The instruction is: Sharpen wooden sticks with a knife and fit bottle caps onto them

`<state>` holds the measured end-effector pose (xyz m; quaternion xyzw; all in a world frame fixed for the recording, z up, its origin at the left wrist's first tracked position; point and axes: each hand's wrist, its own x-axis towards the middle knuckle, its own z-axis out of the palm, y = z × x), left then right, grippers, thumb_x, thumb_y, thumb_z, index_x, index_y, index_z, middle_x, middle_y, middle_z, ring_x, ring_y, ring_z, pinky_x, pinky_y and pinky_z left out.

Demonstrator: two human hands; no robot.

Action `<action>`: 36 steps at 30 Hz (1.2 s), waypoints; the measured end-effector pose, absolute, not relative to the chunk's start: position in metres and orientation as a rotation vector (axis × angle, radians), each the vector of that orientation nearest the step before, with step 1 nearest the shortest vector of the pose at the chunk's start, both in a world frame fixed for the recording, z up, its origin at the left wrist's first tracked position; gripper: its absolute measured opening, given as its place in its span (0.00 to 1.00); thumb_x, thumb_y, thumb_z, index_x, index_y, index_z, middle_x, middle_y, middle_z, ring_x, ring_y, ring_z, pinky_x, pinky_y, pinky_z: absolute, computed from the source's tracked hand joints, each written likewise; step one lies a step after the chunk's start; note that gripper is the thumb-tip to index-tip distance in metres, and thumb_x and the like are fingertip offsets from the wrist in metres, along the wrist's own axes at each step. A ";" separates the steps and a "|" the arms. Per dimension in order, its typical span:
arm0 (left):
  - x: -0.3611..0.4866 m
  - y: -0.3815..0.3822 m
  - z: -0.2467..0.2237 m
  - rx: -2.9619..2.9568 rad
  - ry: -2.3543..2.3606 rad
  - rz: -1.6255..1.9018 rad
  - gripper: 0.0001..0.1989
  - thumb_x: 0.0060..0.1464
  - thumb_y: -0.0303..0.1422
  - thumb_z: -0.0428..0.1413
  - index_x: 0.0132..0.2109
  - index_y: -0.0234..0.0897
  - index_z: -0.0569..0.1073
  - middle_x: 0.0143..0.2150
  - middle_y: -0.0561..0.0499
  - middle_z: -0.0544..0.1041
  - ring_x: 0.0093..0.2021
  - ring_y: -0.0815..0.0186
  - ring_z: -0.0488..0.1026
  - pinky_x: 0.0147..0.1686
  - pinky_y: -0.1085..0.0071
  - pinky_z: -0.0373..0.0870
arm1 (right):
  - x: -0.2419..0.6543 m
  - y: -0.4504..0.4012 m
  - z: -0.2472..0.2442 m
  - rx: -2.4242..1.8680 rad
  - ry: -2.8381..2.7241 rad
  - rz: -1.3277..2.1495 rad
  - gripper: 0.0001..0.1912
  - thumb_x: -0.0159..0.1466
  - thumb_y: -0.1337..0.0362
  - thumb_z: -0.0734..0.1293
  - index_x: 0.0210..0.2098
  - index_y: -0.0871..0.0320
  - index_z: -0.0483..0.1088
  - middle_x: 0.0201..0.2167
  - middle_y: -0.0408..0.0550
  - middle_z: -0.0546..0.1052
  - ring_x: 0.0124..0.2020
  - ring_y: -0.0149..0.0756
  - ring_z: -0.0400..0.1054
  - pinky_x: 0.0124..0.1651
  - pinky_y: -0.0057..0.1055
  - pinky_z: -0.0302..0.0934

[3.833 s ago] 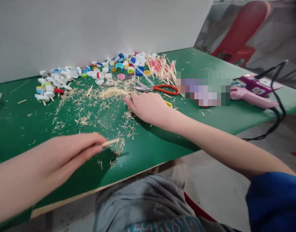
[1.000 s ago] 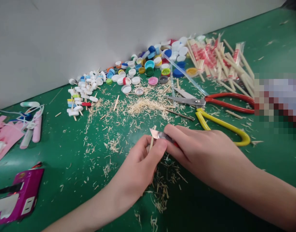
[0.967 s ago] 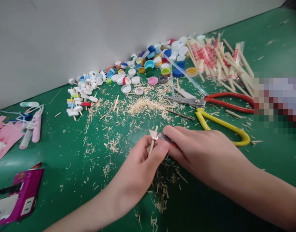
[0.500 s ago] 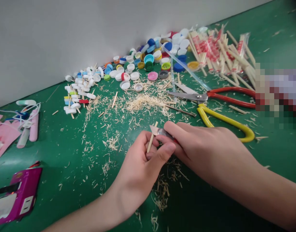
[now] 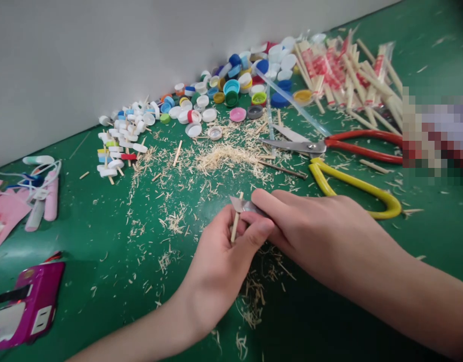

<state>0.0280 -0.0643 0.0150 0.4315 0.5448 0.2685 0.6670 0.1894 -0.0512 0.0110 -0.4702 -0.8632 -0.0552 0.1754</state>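
My left hand [image 5: 216, 256] is closed round a short thin wooden stick [image 5: 235, 223], which stands nearly upright between its fingers. My right hand [image 5: 303, 216] grips a craft knife [image 5: 248, 206]; its pointed blade lies across the upper part of the stick. The left thumb reaches over to the fingers of the right hand, close to the knife. Just beyond the hands, pale wood shavings [image 5: 227, 160] are heaped on the green table [image 5: 103, 221], with a thin dark metal rod [image 5: 282, 169] beside them.
Scissors [image 5: 314, 147] with red and yellow handles lie beyond my right hand. Coloured bottle caps [image 5: 231, 86] run along the wall, with caps on sticks [image 5: 116, 146] at left. Packaged chopsticks [image 5: 340, 75] lie at the back right, a magenta device [image 5: 39, 301] at the left edge.
The knife and both hands' fingers have shifted slightly, and the left thumb now sits closer over the right fingers. The view has moved a little. Both grips are unchanged.
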 end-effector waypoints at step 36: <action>0.037 -0.064 0.019 0.635 1.155 0.576 0.23 0.55 0.57 0.51 0.34 0.41 0.57 0.21 0.63 0.53 0.15 0.80 0.45 0.13 0.82 0.41 | 0.194 -0.048 0.005 -1.362 -2.412 -0.380 0.19 0.74 0.56 0.48 0.33 0.56 0.62 0.18 0.39 0.65 0.14 0.32 0.58 0.21 0.30 0.32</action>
